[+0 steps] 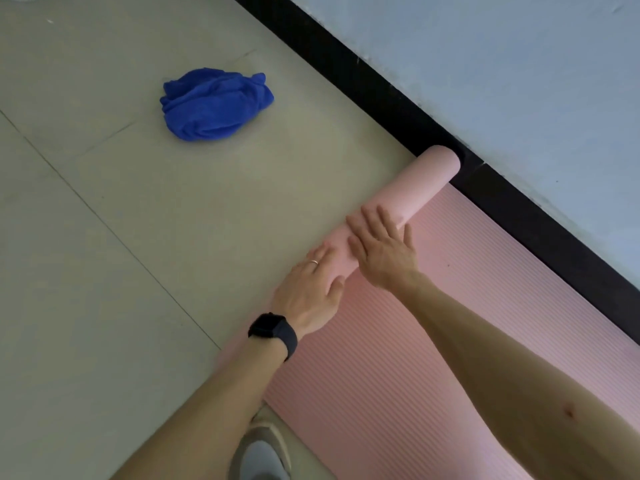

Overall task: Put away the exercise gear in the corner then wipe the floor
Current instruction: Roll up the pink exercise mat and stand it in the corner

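A person bends over a pink exercise mat (398, 341) on the tiled floor (104, 237), both palms laid flat and fingers spread on its rolled end (427, 181), gripping nothing. The roll's long axis runs crosswise, from the mat's open edge to the black skirting (381, 98), which its far tip touches. The flat, ribbed length stretches back from the roll toward the person, so the roll looks set to travel that way. The left hand (311, 292), with a ring (313, 261) and a dark watch (273, 332), sits nearer the open edge; the right hand (384, 251) is just beside it, mid-roll. Count: one mat, two hands, one crumpled blue cloth (216, 103) lying well apart, one shoe (263, 455).
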Action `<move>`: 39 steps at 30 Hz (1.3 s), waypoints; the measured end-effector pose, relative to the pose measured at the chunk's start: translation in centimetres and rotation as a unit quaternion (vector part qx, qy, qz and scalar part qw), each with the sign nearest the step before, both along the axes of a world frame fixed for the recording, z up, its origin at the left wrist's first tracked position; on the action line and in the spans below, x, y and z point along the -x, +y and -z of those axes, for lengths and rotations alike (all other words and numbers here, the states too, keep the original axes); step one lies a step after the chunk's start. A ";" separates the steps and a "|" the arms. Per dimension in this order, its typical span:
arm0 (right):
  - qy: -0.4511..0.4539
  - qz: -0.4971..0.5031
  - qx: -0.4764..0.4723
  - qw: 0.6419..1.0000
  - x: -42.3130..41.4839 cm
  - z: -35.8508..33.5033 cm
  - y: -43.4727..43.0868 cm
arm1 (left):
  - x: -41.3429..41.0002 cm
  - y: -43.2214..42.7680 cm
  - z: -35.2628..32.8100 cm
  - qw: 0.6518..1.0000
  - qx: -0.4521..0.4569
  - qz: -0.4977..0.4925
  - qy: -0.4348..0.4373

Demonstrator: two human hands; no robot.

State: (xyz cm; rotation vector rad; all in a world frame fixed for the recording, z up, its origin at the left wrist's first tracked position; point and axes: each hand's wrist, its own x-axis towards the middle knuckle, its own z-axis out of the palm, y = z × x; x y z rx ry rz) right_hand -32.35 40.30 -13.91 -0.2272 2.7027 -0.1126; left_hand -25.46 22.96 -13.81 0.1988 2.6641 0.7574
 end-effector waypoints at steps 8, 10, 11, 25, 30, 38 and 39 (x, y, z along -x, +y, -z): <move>0.067 0.056 -0.015 0.996 -6.1 -1.5 4.3 | -5.4 3.4 1.4 0.988 0.143 0.036 -0.045; 0.113 0.080 0.006 0.990 -5.9 -2.1 4.2 | -8.2 6.0 1.0 0.986 0.156 0.059 -0.007; 0.115 0.063 0.021 0.991 -5.7 -2.1 4.2 | -9.3 7.1 0.8 0.984 0.169 0.063 0.003; 0.061 0.017 0.015 0.998 -15.6 -0.9 15.9 | -9.7 12.3 -0.3 0.978 0.179 0.038 -0.095; 0.127 0.047 0.095 0.986 -12.5 -2.9 15.5 | -14.7 17.0 -0.8 0.973 0.203 0.078 -0.082; 0.072 -0.004 0.070 0.995 -19.2 1.3 23.5 | -13.8 19.6 -5.1 0.985 0.139 0.096 0.031; 0.077 -0.001 0.074 0.994 -20.2 1.4 24.6 | -13.0 19.7 -4.6 0.978 0.163 0.125 0.023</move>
